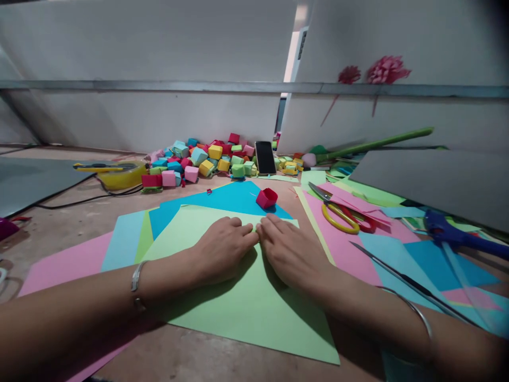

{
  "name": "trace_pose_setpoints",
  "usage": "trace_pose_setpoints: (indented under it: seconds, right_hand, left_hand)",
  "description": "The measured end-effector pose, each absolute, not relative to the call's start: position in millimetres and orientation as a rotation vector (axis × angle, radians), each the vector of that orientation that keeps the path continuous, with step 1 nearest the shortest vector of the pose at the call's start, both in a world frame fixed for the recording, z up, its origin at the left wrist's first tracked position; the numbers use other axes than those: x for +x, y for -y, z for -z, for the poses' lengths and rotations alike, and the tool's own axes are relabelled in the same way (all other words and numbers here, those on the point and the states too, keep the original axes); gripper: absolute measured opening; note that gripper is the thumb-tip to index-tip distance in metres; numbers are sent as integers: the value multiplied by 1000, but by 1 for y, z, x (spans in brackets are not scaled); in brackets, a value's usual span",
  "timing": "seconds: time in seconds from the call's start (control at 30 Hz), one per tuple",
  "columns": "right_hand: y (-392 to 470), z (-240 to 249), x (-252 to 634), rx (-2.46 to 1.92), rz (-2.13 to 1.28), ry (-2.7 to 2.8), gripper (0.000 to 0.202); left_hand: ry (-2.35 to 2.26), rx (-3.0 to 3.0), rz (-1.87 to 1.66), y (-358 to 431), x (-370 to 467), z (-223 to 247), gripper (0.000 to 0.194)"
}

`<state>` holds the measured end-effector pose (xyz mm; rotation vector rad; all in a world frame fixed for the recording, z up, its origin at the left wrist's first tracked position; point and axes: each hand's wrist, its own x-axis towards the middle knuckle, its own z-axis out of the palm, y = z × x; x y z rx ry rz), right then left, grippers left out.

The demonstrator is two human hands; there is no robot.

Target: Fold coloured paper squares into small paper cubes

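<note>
A large light green paper sheet (238,313) lies under both hands. My left hand (225,246) rests on it with the fingers curled, thumb and fingertips pressed together near the sheet's upper part. My right hand (288,246) meets it there, its fingers close together and bent down. A small green bit shows between the fingertips; its shape is mostly hidden. Just beyond the hands, a small open red paper box (266,198) sits on a blue sheet (234,192).
Colourful paper cubes (207,156) are piled at the back beside a phone (265,157). Yellow tape (125,175) lies left. On the right are scissors (338,212), a pointed metal tool (409,281), a blue glue gun (449,233) and coloured papers.
</note>
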<state>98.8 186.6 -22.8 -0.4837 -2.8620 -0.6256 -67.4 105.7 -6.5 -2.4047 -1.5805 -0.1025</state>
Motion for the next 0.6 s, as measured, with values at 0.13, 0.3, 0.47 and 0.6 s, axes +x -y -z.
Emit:
trace_pose_setpoints:
  seconds: [0.13,0.3,0.47,0.6]
  right_hand:
    - [-191,21,94,-480,424,2902,24]
    - [-186,14,104,-446,709,2974,15]
    - [-182,7,110,-475,849,3049,18]
    - [-183,9,110,-427,886,3033,14]
  left_hand:
    - [1653,-2352,30,-104,-64,6,22]
    - [1683,-2304,-147,-100,-61,4,28]
    - [1778,-2243,-214,-97,-57,-4,30]
    - [1847,-2233,-272,-94,-55,-5,35]
